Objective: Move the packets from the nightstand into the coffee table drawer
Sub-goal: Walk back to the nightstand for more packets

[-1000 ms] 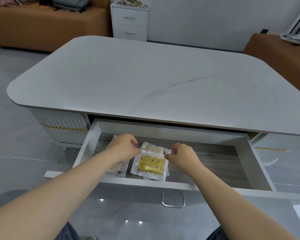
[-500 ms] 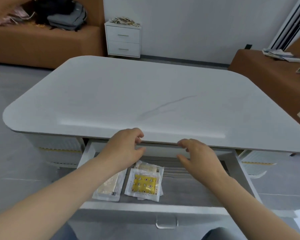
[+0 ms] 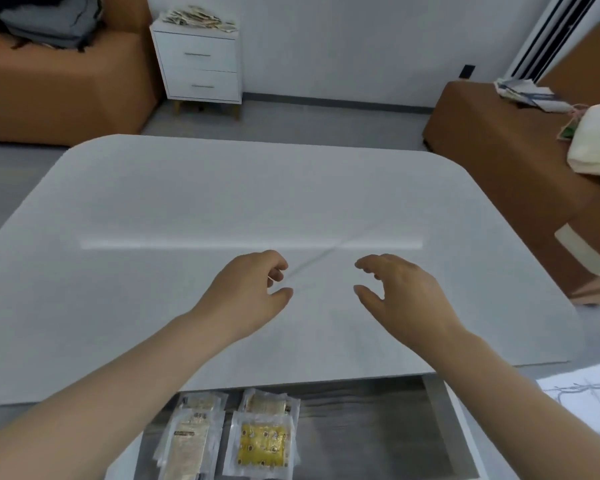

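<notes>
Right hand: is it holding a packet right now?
No, the right hand hovers empty, fingers loosely curled, over the coffee table top; packets lie in the open drawer below.

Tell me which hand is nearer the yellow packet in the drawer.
Left. The left hand is over the tabletop, straight beyond the yellow packet; the right hand is also over the tabletop, farther to the right.

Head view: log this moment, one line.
left hand: open, empty | right hand: open, empty | drawer: open, packets inside | nightstand: pile on top
</notes>
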Demonstrator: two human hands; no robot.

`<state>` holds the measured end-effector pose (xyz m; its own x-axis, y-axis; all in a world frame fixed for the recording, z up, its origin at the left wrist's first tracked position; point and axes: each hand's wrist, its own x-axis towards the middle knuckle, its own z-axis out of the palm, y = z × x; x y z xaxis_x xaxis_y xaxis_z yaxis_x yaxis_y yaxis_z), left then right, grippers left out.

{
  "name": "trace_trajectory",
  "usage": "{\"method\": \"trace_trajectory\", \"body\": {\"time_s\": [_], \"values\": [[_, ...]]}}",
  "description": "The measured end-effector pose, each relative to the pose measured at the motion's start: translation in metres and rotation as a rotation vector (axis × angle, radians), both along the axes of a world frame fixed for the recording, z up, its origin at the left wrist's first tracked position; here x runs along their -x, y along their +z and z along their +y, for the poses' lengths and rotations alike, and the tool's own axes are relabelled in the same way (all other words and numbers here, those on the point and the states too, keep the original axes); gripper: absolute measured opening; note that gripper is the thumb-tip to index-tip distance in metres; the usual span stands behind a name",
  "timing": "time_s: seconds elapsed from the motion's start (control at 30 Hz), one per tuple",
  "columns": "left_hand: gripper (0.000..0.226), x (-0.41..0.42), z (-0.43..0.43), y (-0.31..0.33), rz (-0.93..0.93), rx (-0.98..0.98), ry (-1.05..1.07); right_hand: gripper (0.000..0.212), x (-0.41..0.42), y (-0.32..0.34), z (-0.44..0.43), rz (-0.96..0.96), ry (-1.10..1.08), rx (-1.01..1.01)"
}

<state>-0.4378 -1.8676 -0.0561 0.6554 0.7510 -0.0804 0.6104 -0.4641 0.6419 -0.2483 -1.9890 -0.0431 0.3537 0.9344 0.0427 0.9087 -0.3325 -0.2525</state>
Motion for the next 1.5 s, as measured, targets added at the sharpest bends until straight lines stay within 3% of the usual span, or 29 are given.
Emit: {"method": "trace_trajectory", "body": {"time_s": [0.23,0.47,0.77,1.03,1.27,1.5], "values": [[0.034,-0.026,-0.015,0.193,-0.038,-0.014,-0.071,0.039,-0.017,0.194,-0.037,0.001,-0.053,-0.005],[0.036,-0.074,-0.073,0.409,-0.074,-0.226,-0.249,0.037,-0.047,0.403,-0.113,-0.096,-0.149,-0.114],[0.033,-0.179,-0.206,0.587,-0.177,-0.496,-0.419,0.036,-0.126,0.591,-0.269,-0.254,-0.315,-0.255],[0.025,-0.269,-0.305,0.659,-0.332,-0.632,-0.52,0.035,-0.182,0.667,-0.39,-0.381,-0.451,-0.407],[0.04,-0.371,-0.378,0.674,-0.428,-0.663,-0.647,0.036,-0.255,0.685,-0.461,-0.449,-0.553,-0.389],[0.04,-0.495,-0.414,0.673,-0.527,-0.649,-0.701,0.038,-0.362,0.688,-0.496,-0.518,-0.599,-0.372]]}}
